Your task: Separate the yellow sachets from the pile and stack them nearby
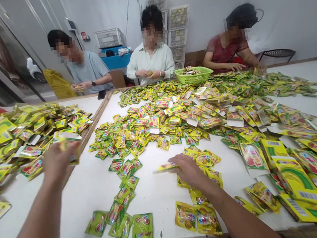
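Note:
My left hand, blurred, is closed on a small yellow carton at the edge of the left heap of yellow cartons. Over the middle of the white table, my right hand grips a flat yellow carton between thumb and fingers. Yellow candy packets lie beside and beneath that hand. Between my forearms runs a line of green candy packets, with watermelon pictures on them. To the right, printed cartons lie flat, several with white flaps open.
A wide heap of packets and cartons spreads over the table. A wooden strip divides off the left side. Behind the heap stands a green basket. Three people work along the far edge, with stacked white crates behind them.

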Available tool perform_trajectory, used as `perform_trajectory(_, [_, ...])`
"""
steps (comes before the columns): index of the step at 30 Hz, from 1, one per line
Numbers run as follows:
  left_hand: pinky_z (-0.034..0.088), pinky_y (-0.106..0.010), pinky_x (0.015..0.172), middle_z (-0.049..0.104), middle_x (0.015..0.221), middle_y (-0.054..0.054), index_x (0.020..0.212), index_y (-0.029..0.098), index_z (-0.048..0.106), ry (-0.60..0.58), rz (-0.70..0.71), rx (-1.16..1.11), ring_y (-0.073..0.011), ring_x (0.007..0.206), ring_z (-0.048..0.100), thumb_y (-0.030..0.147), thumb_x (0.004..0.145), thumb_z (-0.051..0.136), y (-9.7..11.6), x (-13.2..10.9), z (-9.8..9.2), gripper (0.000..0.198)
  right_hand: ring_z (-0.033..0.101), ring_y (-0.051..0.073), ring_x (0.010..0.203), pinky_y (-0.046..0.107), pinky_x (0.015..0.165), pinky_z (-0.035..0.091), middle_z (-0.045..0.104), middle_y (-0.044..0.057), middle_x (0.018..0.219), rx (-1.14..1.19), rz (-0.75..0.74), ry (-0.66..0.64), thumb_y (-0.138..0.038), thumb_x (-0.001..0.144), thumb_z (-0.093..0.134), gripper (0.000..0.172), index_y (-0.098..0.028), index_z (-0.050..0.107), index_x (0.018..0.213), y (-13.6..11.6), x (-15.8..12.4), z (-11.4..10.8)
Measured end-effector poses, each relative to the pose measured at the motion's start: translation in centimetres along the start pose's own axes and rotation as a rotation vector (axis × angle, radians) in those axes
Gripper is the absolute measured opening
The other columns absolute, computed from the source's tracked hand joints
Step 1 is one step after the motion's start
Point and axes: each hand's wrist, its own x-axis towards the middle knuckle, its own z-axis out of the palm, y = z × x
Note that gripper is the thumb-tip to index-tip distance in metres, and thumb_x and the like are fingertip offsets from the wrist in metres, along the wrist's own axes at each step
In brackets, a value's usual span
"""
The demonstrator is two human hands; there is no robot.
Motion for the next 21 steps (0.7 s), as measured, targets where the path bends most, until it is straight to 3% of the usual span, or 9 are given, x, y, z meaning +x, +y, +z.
perform_trajectory(2, [0.046,-0.049,0.081,0.064,0.102,-0.011,0.107,0.017,0.056,0.261,-0.17,0.137,-0.0367,0.102,0.057,0.053,0.068,0.061,-0.7,2.2,-2.0,0.053,0.059,0.024,0.094,0.036,0.085,0.043,0.067,0.009,0.098,0.069,0.105,0.088,-0.026,0.081,0.053,0.024,-0.018,0.064,0.101,-0.3,0.5,0.2])
perform_trajectory(4, [0.04,-0.053,0.09,0.057,0.119,-0.013,0.122,0.016,0.046,0.382,-0.186,0.164,-0.0394,0.115,0.048,0.051,0.066,0.065,-0.5,1.8,-2.2,0.068,0.061,0.024,0.086,0.036,0.077,0.047,0.068,0.008,0.092,0.235,0.241,0.146,-0.037,0.082,0.051,0.029,-0.018,0.063,0.099,-0.8,0.9,0.5])
perform_trajectory(6, [0.04,-0.052,0.09,0.061,0.113,-0.013,0.116,0.016,0.051,0.24,-0.078,0.066,-0.0382,0.111,0.051,0.053,0.068,0.063,0.3,-1.1,-0.3,0.062,0.062,0.022,0.077,0.034,0.068,0.05,0.068,0.006,0.085,0.494,0.336,0.117,-0.046,0.081,0.048,0.034,-0.019,0.062,0.097,-1.6,1.2,0.8])
perform_trajectory(8, [0.045,-0.046,0.081,0.068,0.093,-0.011,0.092,0.016,0.062,-0.246,0.013,-0.218,-0.0325,0.096,0.058,0.059,0.068,0.058,1.5,-5.3,3.2,0.049,0.063,0.019,0.073,0.032,0.064,0.051,0.068,0.005,0.084,0.757,0.371,0.045,-0.051,0.08,0.048,0.039,-0.019,0.061,0.097,-2.5,1.4,1.3])
perform_trajectory(10, [0.047,-0.04,0.074,0.069,0.079,-0.009,0.076,0.016,0.063,-0.672,-0.088,-0.577,-0.0283,0.083,0.061,0.054,0.057,0.07,2.9,-9.4,7.1,0.044,0.064,0.018,0.072,0.031,0.064,0.052,0.068,0.004,0.083,0.893,0.346,-0.042,-0.055,0.079,0.048,0.042,-0.018,0.061,0.096,-3.4,1.6,1.7])
perform_trajectory(12, [0.049,-0.035,0.069,0.068,0.071,-0.007,0.069,0.017,0.06,-0.835,-0.111,-0.741,-0.0237,0.073,0.063,0.052,0.053,0.073,4.0,-12.2,10.2,0.041,0.064,0.018,0.072,0.031,0.066,0.051,0.068,0.004,0.08,0.834,0.267,-0.102,-0.056,0.081,0.045,0.043,-0.018,0.063,0.093,-3.9,2.0,1.7])
perform_trajectory(15, [0.048,-0.031,0.063,0.065,0.065,-0.002,0.068,0.019,0.049,-0.841,-0.151,-0.881,-0.0191,0.064,0.063,0.052,0.052,0.073,4.2,-13.1,12.6,0.043,0.063,0.019,0.077,0.032,0.072,0.049,0.069,0.004,0.081,0.472,0.161,-0.011,-0.05,0.088,0.036,0.041,-0.021,0.065,0.093,-3.3,3.5,1.3])
perform_trajectory(18, [0.046,-0.029,0.058,0.061,0.061,0.002,0.073,0.02,0.047,-0.77,-0.185,-0.902,-0.017,0.057,0.06,0.05,0.051,0.075,3.0,-12.0,13.2,0.047,0.06,0.022,0.094,0.035,0.083,0.044,0.068,0.007,0.102,0.055,0.143,0.117,-0.039,0.088,0.041,0.033,-0.023,0.061,0.109,-1.7,6.0,1.0])
perform_trajectory(21, [0.042,-0.026,0.055,0.06,0.061,0.002,0.08,0.018,0.052,-0.752,-0.133,-0.79,-0.0163,0.056,0.059,0.048,0.055,0.073,1.6,-11.4,13.7,0.044,0.055,0.024,0.107,0.036,0.091,0.039,0.063,0.011,0.115,-0.24,0.054,0.024,-0.026,0.082,0.051,0.033,-0.02,0.059,0.113,-0.5,7.9,1.5])
